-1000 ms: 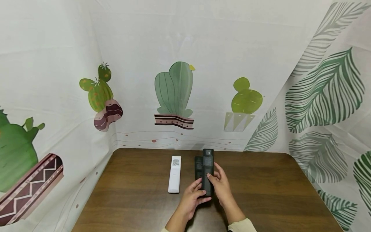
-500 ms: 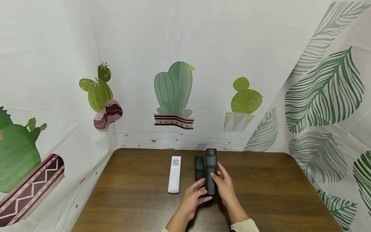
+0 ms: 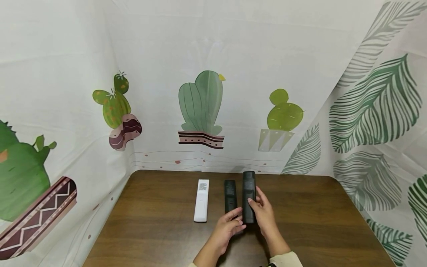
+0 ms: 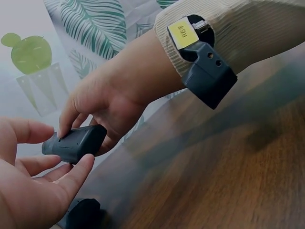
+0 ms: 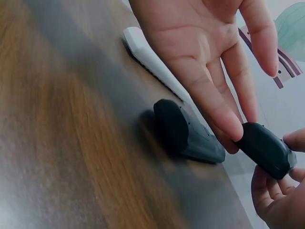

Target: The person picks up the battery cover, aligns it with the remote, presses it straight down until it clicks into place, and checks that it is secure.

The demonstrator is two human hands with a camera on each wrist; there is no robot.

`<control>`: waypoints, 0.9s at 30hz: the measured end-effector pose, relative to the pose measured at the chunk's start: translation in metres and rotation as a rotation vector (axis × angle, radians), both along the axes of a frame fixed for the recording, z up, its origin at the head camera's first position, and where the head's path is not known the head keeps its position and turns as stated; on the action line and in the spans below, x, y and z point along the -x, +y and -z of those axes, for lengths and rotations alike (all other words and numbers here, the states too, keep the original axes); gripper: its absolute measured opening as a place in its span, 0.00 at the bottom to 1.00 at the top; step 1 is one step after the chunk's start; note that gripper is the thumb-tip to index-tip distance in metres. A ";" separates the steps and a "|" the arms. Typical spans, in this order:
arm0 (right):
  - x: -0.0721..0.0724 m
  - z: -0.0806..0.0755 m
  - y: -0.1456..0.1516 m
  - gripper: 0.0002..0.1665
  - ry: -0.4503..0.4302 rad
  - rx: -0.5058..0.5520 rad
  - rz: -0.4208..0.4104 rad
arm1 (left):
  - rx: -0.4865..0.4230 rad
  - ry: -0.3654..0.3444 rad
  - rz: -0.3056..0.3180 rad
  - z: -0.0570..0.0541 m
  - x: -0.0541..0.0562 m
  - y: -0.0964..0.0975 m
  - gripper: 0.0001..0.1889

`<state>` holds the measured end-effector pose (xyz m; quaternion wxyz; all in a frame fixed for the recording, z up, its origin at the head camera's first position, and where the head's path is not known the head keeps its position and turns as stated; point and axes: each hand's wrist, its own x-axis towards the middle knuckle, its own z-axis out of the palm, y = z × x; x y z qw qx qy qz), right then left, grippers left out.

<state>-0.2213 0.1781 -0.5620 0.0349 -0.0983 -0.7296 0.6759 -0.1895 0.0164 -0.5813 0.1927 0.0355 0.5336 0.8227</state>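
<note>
Above the table, my right hand (image 3: 265, 217) grips a black remote control (image 3: 248, 189), thumb on its upper face and fingers along its right side. My left hand (image 3: 227, 230) is at the remote's lower left, its fingers extended. In the right wrist view, left fingertips (image 5: 228, 131) meet the near end of the held remote (image 5: 267, 148), while the thumb stands apart from it. A second, shorter black remote control (image 3: 230, 193) lies face down on the table, its lower end partly behind my left hand. Left of it lies a white remote control (image 3: 201, 202), with a printed label on its back.
The brown wooden table (image 3: 150, 222) has rounded far corners. A white cloth (image 3: 247, 74) printed with cacti and leaves hangs behind it and along both sides. A wrist device with a yellow label (image 4: 183, 33) sits on my right sleeve.
My right hand has carried the held black remote rightwards, away from over the shorter one, which shows more now. My left hand has shifted slightly right, and its thumb no longer lies over the remote.
</note>
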 end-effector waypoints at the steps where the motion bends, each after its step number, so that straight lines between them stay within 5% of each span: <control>1: 0.000 0.000 0.001 0.40 -0.003 -0.005 0.001 | 0.003 0.002 0.002 0.000 -0.001 0.001 0.30; 27: 0.004 0.014 0.021 0.38 -0.049 -0.066 -0.017 | 0.054 0.007 0.071 0.009 -0.008 0.020 0.33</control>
